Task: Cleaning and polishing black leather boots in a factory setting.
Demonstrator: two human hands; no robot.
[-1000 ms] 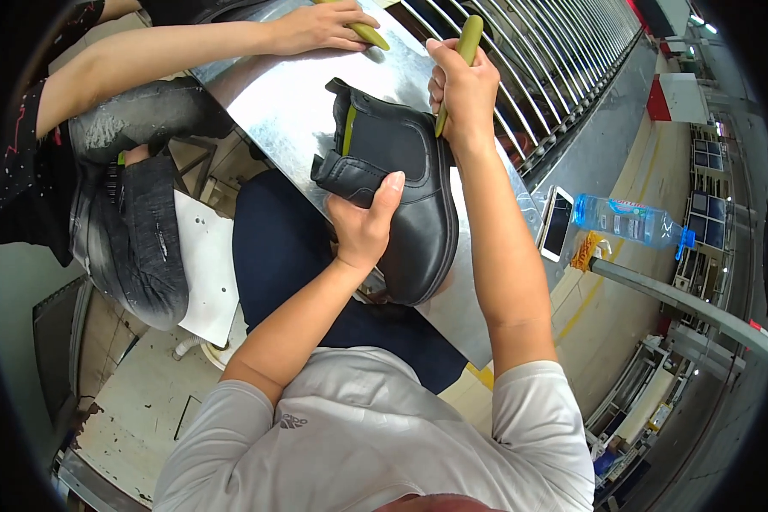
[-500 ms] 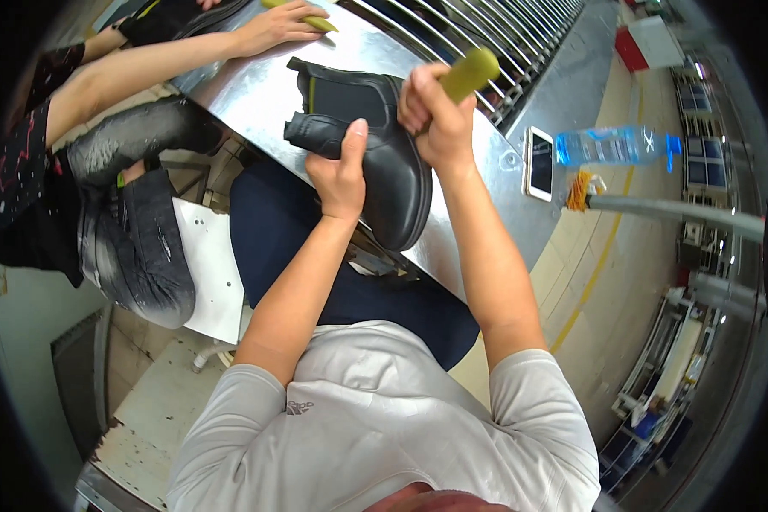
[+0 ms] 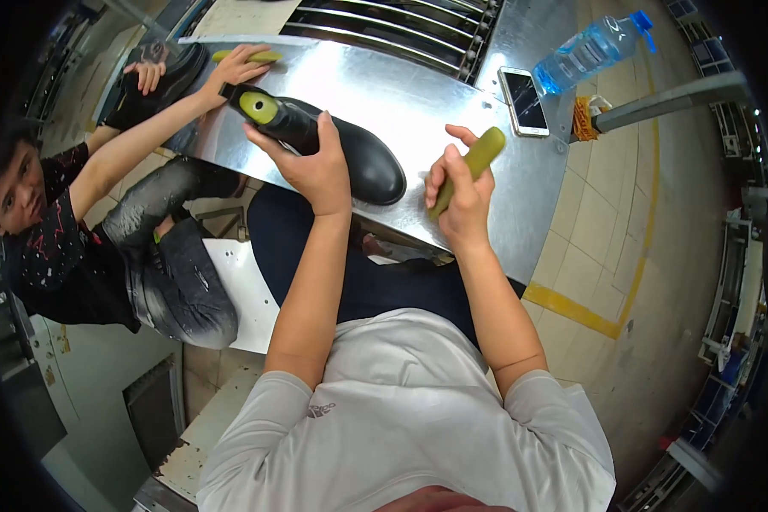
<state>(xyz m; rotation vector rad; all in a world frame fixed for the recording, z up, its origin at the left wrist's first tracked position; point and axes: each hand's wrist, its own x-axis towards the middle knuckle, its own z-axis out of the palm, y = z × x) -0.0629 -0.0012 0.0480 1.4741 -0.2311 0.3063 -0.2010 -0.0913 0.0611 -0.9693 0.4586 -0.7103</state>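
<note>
Holding a black ankle boot [image 3: 364,162] at eleven o'clock, over a metal tabletop [image 3: 418,111].
Pinching it between left hand [image 3: 318,171] thumb and fingers; wrapping right hand [image 3: 464,194] fingers round an olive-green stick [image 3: 487,149] at the boot's three o'clock.

Pretty clearly a shoe workshop, factory-style: there was a black boot [image 3: 367,162] over a metal bench [image 3: 452,102], with metal rollers [image 3: 401,40] along the far side. A co-worker [image 3: 60,264] shared the bench at left, and yellow lines [image 3: 572,311] marked the tiled floor [image 3: 584,247] at right.
</note>
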